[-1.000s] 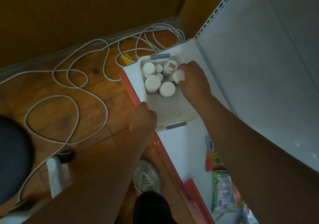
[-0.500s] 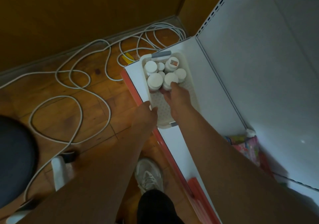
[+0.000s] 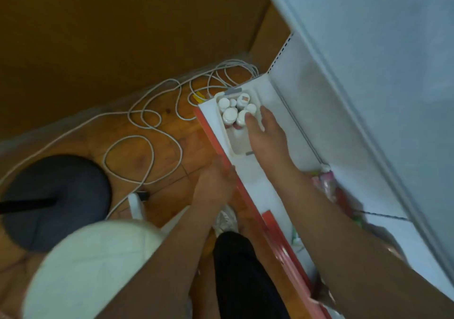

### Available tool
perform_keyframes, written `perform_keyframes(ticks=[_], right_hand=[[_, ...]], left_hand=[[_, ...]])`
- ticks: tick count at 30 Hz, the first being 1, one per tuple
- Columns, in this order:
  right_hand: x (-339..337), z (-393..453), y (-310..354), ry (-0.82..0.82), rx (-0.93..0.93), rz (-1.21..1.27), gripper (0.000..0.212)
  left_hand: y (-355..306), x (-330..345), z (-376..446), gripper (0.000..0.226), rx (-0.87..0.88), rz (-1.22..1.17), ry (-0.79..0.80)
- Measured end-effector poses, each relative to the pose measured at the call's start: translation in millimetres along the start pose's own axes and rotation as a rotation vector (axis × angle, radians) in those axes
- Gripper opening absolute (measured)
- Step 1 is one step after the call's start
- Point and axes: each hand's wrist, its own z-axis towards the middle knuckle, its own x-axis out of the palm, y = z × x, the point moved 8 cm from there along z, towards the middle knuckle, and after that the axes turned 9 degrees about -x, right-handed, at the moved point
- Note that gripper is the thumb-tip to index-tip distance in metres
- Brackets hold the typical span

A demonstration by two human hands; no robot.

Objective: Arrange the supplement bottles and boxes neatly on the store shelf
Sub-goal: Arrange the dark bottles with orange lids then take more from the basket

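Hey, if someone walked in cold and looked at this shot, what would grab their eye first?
Probably the cluster of white-capped bottles packed into the far end of a white tray on the shelf, with the right hand reaching onto them. Next, the white cable looping across the wooden floor at left, and the left hand by the shelf's red edge.

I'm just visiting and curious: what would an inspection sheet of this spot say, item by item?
Surface: white shelf with a red front edge.
Job's things: white-capped bottles stand clustered at the far end of a white tray.
Clutter: colourful packets lie on the shelf nearer the person.
Grips: right hand reaches over the tray, fingers on a bottle; left hand sits at the shelf's front edge, blurred.
Cables: white cable looped on the wooden floor.
Surroundings: dark round stool, brown wall.
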Motion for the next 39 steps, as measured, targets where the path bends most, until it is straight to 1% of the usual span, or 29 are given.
perform_keyframes(ticks=[1, 3, 4, 7, 9, 11, 14, 17, 19, 23, 25, 27, 30, 31, 33, 35, 37, 39], right_hand=[[-18.3, -34.2, 39.0, 0.004, -0.066, 0.009, 0.051], [-65.2, -107.0, 114.8, -0.017, -0.156, 0.041, 0.051], [-93.4, -145.0, 150.1, -0.043, -0.188, 0.06, 0.052], [-190.5, -259.9, 235.0, -0.147, -0.268, 0.093, 0.053], [-262.9, -331.4, 272.3, -0.274, -0.328, 0.088, 0.055], [-337.2, -395.1, 296.3, -0.421, -0.407, 0.062, 0.059], [-443.8, -479.0, 305.4, -0.651, -0.482, 0.021, 0.062], [-532.2, -553.2, 292.5, -0.892, -0.527, 0.058, 0.057], [-575.2, -593.9, 272.5, -0.997, -0.51, 0.066, 0.058], [-638.3, -661.7, 214.4, -1.075, -0.478, 0.081, 0.059], [-664.4, -694.3, 176.6, -1.096, -0.424, 0.09, 0.059], [-693.1, -730.1, 137.9, -1.129, -0.377, 0.114, 0.056], [-736.8, -786.1, 84.1, -1.218, -0.348, 0.111, 0.045], [-749.3, -802.0, 67.5, -1.246, -0.338, 0.112, 0.044], [-764.6, -820.5, 37.3, -1.264, -0.318, 0.153, 0.042], [-766.4, -822.3, 18.3, -1.231, -0.307, 0.18, 0.039], [-757.7, -810.5, 10.5, -1.158, -0.308, 0.185, 0.038], [-744.3, -789.0, 10.2, -1.047, -0.295, 0.194, 0.037]], left_hand=[[-10.6, -14.3, -41.7, 0.03, 0.084, 0.05, 0.013], [-29.8, -40.9, -130.4, 0.029, 0.245, 0.015, 0.042], [-37.7, -54.2, -175.0, 0.034, 0.292, 0.018, 0.047], [-82.1, -81.3, -310.7, 0.053, 0.527, 0.056, 0.075], [-115.3, -87.9, -405.3, 0.051, 0.728, 0.064, 0.073], [-144.4, -82.9, -497.5, 0.047, 0.886, 0.071, 0.104], [-173.8, -50.8, -607.9, 0.039, 1.097, 0.14, 0.153], [-187.0, 3.2, -692.3, 0.038, 1.276, 0.205, 0.211], [-190.7, 40.4, -739.8, 0.039, 1.344, 0.213, 0.269], [-185.9, 117.8, -822.4, 0.037, 1.456, 0.212, 0.431], [-178.9, 156.2, -855.6, 0.038, 1.496, 0.222, 0.477], [-172.7, 193.4, -883.4, 0.04, 1.489, 0.225, 0.506], [-160.5, 244.5, -911.4, 0.044, 1.427, 0.24, 0.523], [-155.9, 259.5, -919.4, 0.044, 1.436, 0.257, 0.524], [-148.6, 281.8, -926.1, 0.04, 1.447, 0.286, 0.513], [-144.1, 293.1, -921.9, 0.034, 1.416, 0.286, 0.483], [-141.6, 292.5, -909.6, 0.031, 1.352, 0.246, 0.43], [-138.7, 286.1, -897.1, 0.033, 1.291, 0.225, 0.382]])
